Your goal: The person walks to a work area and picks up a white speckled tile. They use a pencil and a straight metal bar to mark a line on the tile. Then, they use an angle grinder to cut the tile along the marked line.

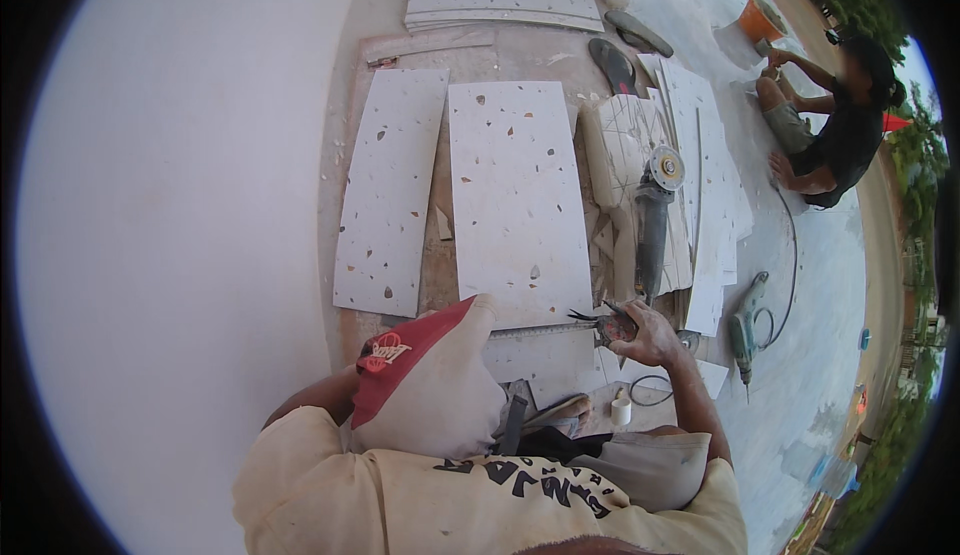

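Because the left knee [440,390], in off-white shorts with a red panel, hides the left hand, how its fingers stand cannot be told. Far to the left of the right hand [652,337], and farther from the body than its fingers, lies a narrow slab [390,190], white and flecked with brown and grey chips. Between it and those fingers, also farther out, is a broader rectangular slab [515,185], making 2 of the same speckled kind, with straight edges.

Just left of the fingers, a thin, flat, pale measuring blade [545,331] with fine dark marks runs along the broader slab's near edge. It comes from the tape measure [615,329], a compact, rounded red-and-black case that the right fingers curl around.

Straight out beyond the fingers, an angle grinder [652,240] with a long dark body and 1 round disc lies over a cream block [610,145] scored with dark lines. To their right and farther out, thin white boards [710,185] overlap; farther right sits a green drill [743,330] with a slender bit and dark cord.
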A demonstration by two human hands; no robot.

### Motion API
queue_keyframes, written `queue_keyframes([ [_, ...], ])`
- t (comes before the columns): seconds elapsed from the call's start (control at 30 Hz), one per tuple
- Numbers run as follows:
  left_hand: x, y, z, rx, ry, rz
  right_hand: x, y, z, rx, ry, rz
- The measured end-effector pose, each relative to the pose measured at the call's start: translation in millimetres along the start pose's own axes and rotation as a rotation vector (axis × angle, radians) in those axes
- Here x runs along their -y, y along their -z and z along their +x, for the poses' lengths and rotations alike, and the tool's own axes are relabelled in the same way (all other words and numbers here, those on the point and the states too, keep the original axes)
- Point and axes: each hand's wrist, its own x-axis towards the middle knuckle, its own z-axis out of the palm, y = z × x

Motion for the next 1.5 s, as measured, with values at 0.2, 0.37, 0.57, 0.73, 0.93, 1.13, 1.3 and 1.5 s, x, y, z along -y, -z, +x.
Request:
queue_keyframes([
  [0.2,3,-3,-2,0.035,-0.003,0.008,4,-4,-4,0.064,-0.046,-0.002],
  [0.37,2,-3,-4,0.055,-0.001,0.028,9,-4,-6,0.109,-0.083,-0.035],
  [0.57,-2,-6,-1,0.098,0.017,0.074,12,-2,-5,0.116,-0.100,-0.046],
  [0.73,-11,-6,-3,0.122,0.036,0.137,5,-6,-8,0.113,-0.109,-0.033],
  [0.93,-10,-11,-5,0.179,0.127,0.215,-4,-16,-15,0.136,-0.124,-0.052],
  [1.13,18,-16,7,0.189,0.098,0.158,-15,-26,-15,0.093,-0.106,-0.080],
  [1.3,16,-16,10,0.190,0.126,0.238,-18,-26,-18,0.124,-0.106,-0.049],
  [1.5,9,-21,3,0.187,0.124,0.200,-21,-28,-16,0.150,-0.127,-0.066],
])
